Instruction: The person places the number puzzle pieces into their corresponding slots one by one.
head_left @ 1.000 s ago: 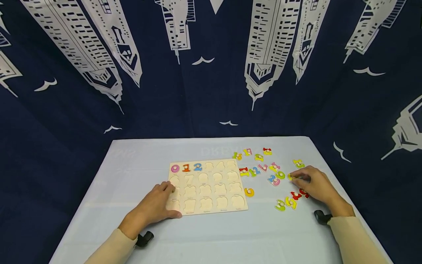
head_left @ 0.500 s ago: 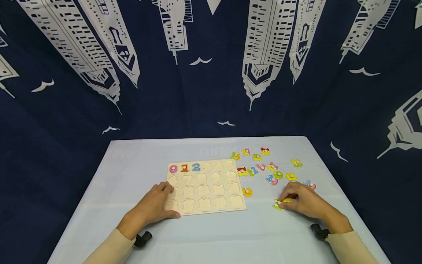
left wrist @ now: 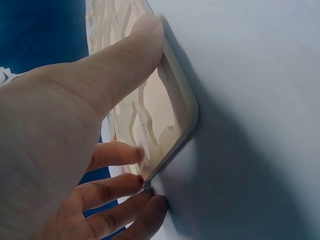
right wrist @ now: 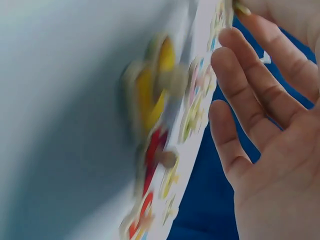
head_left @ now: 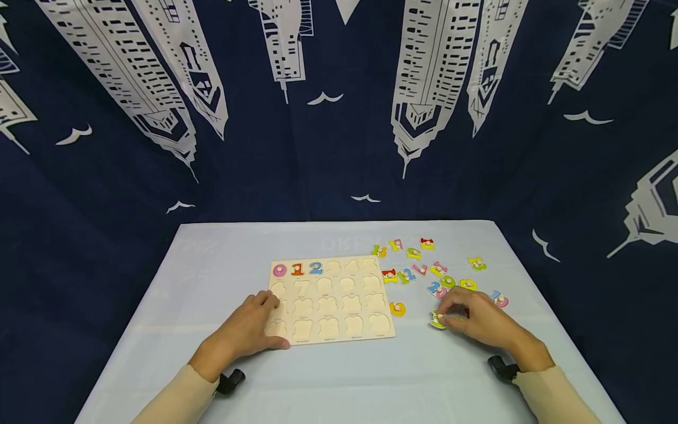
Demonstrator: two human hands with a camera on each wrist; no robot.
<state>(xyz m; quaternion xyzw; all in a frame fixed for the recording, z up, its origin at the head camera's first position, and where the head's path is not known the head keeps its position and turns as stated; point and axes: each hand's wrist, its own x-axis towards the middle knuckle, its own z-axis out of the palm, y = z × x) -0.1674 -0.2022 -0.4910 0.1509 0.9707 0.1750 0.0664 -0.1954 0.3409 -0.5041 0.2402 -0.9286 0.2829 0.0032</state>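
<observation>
A pale wooden number board [head_left: 339, 338] lies on the table with a pink 0 [head_left: 279, 270], an orange 1 [head_left: 298, 269] and a blue 2 [head_left: 316, 268] in its top row. My left hand [head_left: 243, 330] rests over the board's near left corner, its thumb [left wrist: 148, 37] on the near edge and its fingers at the left edge. My right hand [head_left: 484, 321] pinches a green number piece [head_left: 436, 321], apparently a 3, right of the board. In the right wrist view, a sliver of that piece [right wrist: 242, 8] shows at the top; the other fingers are extended.
Loose number pieces with knobs lie right of the board, among them an orange one [head_left: 397, 309], a yellow 0 [head_left: 468, 284] and a blue-and-pink piece [head_left: 499, 298]. Yellow [right wrist: 150, 95] and red [right wrist: 154, 157] pieces lie beside my right hand. A dark patterned cloth [head_left: 296, 165] hangs behind the table.
My right hand has moved from the yellow piece toward the near side and left, taken the green piece and shifted it slightly toward the board. My left hand stays at the board's corner.
</observation>
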